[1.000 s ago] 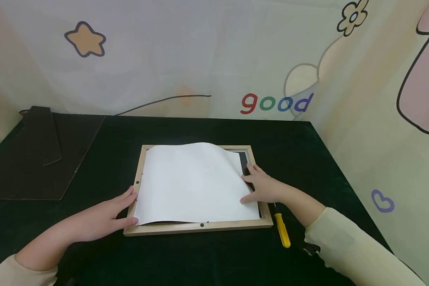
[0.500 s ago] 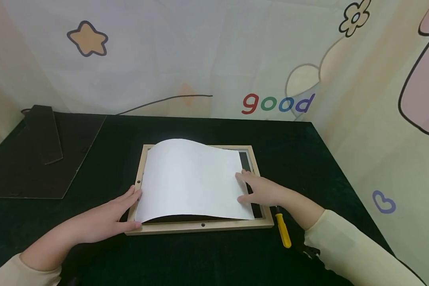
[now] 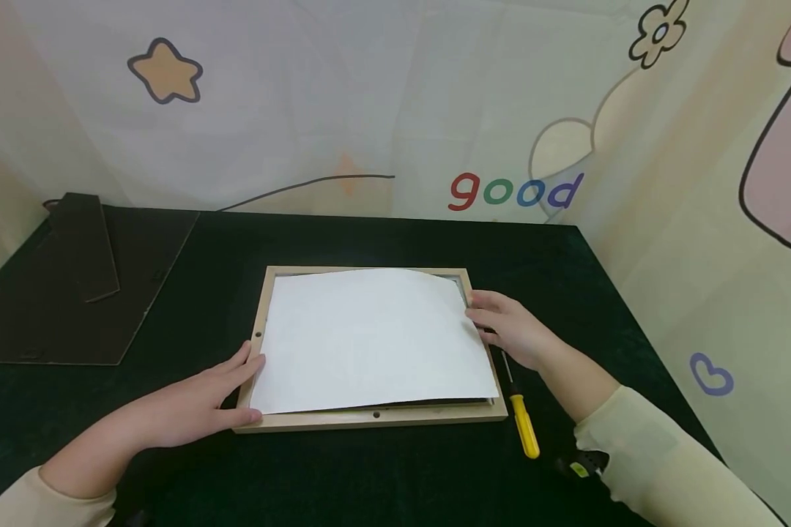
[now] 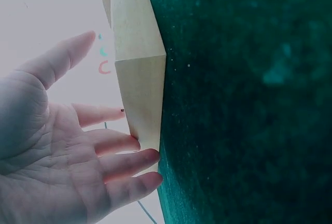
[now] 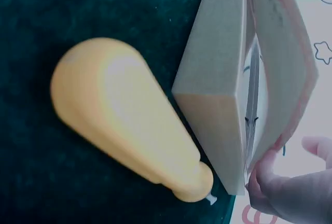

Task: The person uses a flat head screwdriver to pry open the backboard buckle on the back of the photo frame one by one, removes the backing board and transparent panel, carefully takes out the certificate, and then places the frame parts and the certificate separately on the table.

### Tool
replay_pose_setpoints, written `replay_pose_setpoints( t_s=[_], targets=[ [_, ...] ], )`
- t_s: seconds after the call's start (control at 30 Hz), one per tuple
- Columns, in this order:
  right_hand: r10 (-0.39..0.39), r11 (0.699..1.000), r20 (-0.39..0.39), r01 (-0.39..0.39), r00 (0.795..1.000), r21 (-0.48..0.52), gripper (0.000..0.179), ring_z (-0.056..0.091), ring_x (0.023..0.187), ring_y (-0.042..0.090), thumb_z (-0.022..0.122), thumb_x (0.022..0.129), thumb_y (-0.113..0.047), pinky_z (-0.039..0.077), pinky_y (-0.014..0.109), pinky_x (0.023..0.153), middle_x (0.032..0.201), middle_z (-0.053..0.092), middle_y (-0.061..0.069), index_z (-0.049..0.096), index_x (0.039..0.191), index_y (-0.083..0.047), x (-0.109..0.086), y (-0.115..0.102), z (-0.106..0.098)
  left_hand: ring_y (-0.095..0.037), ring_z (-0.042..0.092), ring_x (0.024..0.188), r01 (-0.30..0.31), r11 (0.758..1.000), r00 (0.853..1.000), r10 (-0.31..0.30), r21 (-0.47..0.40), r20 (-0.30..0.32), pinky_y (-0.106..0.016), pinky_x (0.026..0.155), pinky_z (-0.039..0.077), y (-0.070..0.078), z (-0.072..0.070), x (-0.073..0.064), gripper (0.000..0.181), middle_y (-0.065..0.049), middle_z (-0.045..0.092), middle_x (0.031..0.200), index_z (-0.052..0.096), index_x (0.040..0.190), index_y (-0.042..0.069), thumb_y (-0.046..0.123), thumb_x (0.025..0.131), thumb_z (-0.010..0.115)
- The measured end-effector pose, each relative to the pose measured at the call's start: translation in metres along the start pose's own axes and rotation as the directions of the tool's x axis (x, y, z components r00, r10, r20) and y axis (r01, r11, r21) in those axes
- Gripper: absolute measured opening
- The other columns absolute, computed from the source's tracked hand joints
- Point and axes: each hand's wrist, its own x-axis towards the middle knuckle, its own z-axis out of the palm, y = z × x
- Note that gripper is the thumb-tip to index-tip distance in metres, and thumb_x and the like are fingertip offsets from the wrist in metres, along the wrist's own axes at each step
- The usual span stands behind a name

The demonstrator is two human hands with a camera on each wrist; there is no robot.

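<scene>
A white paper sheet point(image 3: 376, 340) lies in a light wooden picture frame point(image 3: 369, 419), its front edge bowed up. In the right wrist view, the underside of the sheet point(image 5: 282, 63) shows a reddish border and faint writing. My left hand point(image 3: 191, 406) rests on the frame's left side, fingers spread and fairly straight. The left wrist view shows these fingertips against the wooden side point(image 4: 140, 97). At the right edge of the sheet my right hand point(image 3: 517, 329) touches the paper with bent fingers; no grip round it shows.
A screwdriver with a yellow handle point(image 3: 524, 426) lies right of the frame. Back left is a dark backing board point(image 3: 33, 322) with a stand flap point(image 3: 82, 245). Dark green cloth point(image 3: 369, 476) covers the table; a printed curtain point(image 3: 303, 88) hangs behind.
My right hand has moved right, from the sheet's top to its right edge. The sheet now reaches further right, covering the dark strip, and its hump has flattened. My left hand stays put.
</scene>
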Motion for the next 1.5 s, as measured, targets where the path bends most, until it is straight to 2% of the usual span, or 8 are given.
replay_pose_setpoints(
  t_s=[0.27, 0.4, 0.57, 0.7, 0.9, 1.0, 1.1, 1.5],
  targets=[
    [-0.023, 0.999, -0.03, 0.025, 0.999, 0.041, 0.05, 0.052, 0.098, 0.021, 0.042, 0.101, -0.018, 0.047, 0.022, 0.081, 0.131, 0.046, 0.019, 0.026, 0.146, -0.006, -0.005, 0.008, -0.019, -0.049, 0.02, 0.132, -0.009, 0.993, 0.999, 0.015, 0.115, -0.047, -0.064, 0.094, 0.032, -0.003, 0.001, -0.001, 0.089, -0.024, 0.014, 0.151, 0.022, 0.147, 0.003, 0.052, 0.084, 0.061],
    [-0.216, 0.956, 0.018, 0.215, 0.976, -0.199, 0.043, 0.057, 0.104, 0.024, 0.046, 0.098, -0.008, 0.048, 0.031, 0.087, 0.133, 0.05, 0.017, 0.039, 0.141, -0.006, -0.008, 0.014, -0.02, -0.05, 0.021, 0.132, -0.009, 0.985, 0.998, 0.018, 0.171, -0.052, -0.064, 0.092, 0.034, -0.005, 0.0, 0.001, 0.091, -0.023, 0.017, 0.151, 0.024, 0.147, 0.003, 0.053, 0.082, 0.062],
    [-0.52, 0.627, 0.007, 0.388, 0.854, -0.676, 0.036, 0.053, 0.104, 0.028, 0.064, 0.087, -0.001, 0.048, 0.042, 0.087, 0.123, 0.053, 0.015, 0.061, 0.122, -0.004, -0.012, 0.016, -0.014, -0.049, 0.021, 0.132, -0.011, 0.982, 0.999, 0.02, 0.186, -0.048, -0.063, 0.093, 0.034, -0.006, -0.001, 0.002, 0.092, -0.022, 0.018, 0.151, 0.025, 0.147, 0.002, 0.055, 0.081, 0.062],
    [-0.673, 0.367, 0.114, 0.464, 0.731, -0.806, 0.033, 0.05, 0.111, 0.031, 0.07, 0.081, 0.002, 0.046, 0.044, 0.089, 0.128, 0.051, 0.014, 0.068, 0.113, -0.006, -0.015, 0.016, -0.014, -0.048, 0.023, 0.132, -0.017, 0.983, 0.999, 0.026, 0.183, -0.047, -0.062, 0.093, 0.034, -0.005, -0.001, 0.001, 0.091, -0.023, 0.018, 0.15, 0.025, 0.146, 0.002, 0.054, 0.081, 0.063],
    [-0.755, 0.201, 0.265, 0.596, 0.599, -0.777, 0.039, 0.063, 0.1, 0.027, 0.071, 0.076, 0.007, 0.05, 0.04, 0.082, 0.109, 0.067, 0.01, 0.066, 0.113, -0.002, -0.02, 0.012, -0.018, -0.048, 0.023, 0.132, -0.022, 0.986, 0.998, 0.03, 0.168, -0.047, -0.062, 0.093, 0.034, -0.004, -0.002, 0.001, 0.091, -0.023, 0.018, 0.15, 0.024, 0.147, 0.003, 0.053, 0.082, 0.063],
    [-0.805, 0.219, 0.224, 0.626, 0.549, -0.748, 0.038, 0.066, 0.092, 0.025, 0.071, 0.073, 0.012, 0.053, 0.037, 0.076, 0.102, 0.069, 0.01, 0.068, 0.109, 0.0, -0.024, 0.008, -0.022, -0.05, 0.024, 0.131, -0.047, 0.986, 0.997, 0.057, 0.161, -0.054, -0.063, 0.093, 0.034, -0.003, -0.002, 0.001, 0.09, -0.024, 0.018, 0.15, 0.023, 0.147, 0.003, 0.051, 0.082, 0.063],
    [-0.819, 0.31, 0.13, 0.622, 0.559, -0.719, 0.039, 0.067, 0.089, 0.027, 0.069, 0.072, 0.015, 0.053, 0.039, 0.072, 0.101, 0.069, 0.012, 0.068, 0.107, 0.001, -0.029, 0.003, -0.025, -0.05, 0.024, 0.13, -0.073, 0.987, 0.994, 0.083, 0.146, -0.067, -0.063, 0.093, 0.034, -0.003, -0.002, 0.0, 0.091, -0.024, 0.017, 0.15, 0.021, 0.148, 0.003, 0.05, 0.083, 0.064],
    [-0.435, 0.878, -0.199, 0.364, 0.878, -0.311, 0.033, 0.066, 0.093, 0.017, 0.057, 0.094, -0.016, 0.051, 0.024, 0.075, 0.112, 0.063, 0.021, 0.06, 0.118, 0.006, -0.036, 0.005, -0.039, -0.043, 0.03, 0.131, -0.044, 0.985, 0.997, 0.055, 0.169, -0.062, -0.055, 0.095, 0.038, -0.004, 0.0, 0.001, 0.091, -0.022, 0.018, 0.151, 0.025, 0.146, 0.002, 0.055, 0.081, 0.062]
  ],
)
